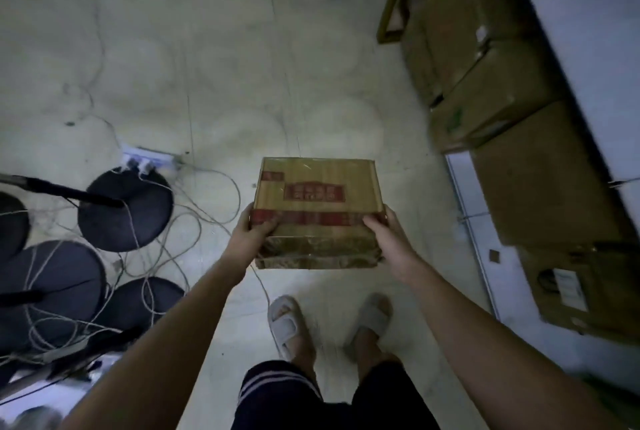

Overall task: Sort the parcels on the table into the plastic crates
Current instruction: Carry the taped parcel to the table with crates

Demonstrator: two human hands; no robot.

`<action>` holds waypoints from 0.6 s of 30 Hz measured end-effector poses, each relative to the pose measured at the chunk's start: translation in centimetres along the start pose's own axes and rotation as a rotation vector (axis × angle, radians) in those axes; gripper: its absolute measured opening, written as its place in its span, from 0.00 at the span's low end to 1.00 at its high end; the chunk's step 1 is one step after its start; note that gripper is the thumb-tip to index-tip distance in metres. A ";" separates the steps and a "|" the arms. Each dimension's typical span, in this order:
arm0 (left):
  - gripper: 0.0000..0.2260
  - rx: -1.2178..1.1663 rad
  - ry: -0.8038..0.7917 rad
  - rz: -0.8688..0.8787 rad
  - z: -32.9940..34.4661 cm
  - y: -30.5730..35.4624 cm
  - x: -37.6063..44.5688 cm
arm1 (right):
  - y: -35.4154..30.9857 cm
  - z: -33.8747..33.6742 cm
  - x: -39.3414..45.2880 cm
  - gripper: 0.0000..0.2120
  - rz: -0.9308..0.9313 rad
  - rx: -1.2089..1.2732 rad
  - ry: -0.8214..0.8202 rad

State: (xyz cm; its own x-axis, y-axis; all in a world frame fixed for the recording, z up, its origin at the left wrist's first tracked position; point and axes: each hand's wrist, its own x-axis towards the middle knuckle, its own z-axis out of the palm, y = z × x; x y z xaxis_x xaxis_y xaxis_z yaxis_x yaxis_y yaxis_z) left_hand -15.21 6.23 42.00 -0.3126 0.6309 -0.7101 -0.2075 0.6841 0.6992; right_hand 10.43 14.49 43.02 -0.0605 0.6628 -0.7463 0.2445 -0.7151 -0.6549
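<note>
Cardboard parcel (317,211) held above the floor (207,66), level. Left hand (251,234) grips its left side, right hand (389,239) its right, thumbs on top. Stacked cartons (491,59) near, at right.

The red print on the cardboard parcel (317,201) is too blurred to read. Stacked cartons (485,59) at two o'clock are smeared, and the light-stand bases (45,287) at eight o'clock are cut off.

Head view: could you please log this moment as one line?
phase: carrying | box: held off floor | left hand: grips left edge | right hand: grips right edge | crates: not in view
</note>
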 end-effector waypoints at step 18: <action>0.16 -0.159 0.007 0.591 -8.6 32.6 -3.5 | -33.3 6.1 -6.2 0.16 -0.640 0.016 -0.052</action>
State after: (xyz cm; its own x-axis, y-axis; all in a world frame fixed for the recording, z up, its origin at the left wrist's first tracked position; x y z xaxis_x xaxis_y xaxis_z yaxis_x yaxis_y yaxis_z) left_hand -28.84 23.15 68.03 -0.4230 0.8842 -0.1981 -0.1329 0.1557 0.9788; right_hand -3.24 32.79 68.73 -0.2363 0.9483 -0.2118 0.1297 -0.1853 -0.9741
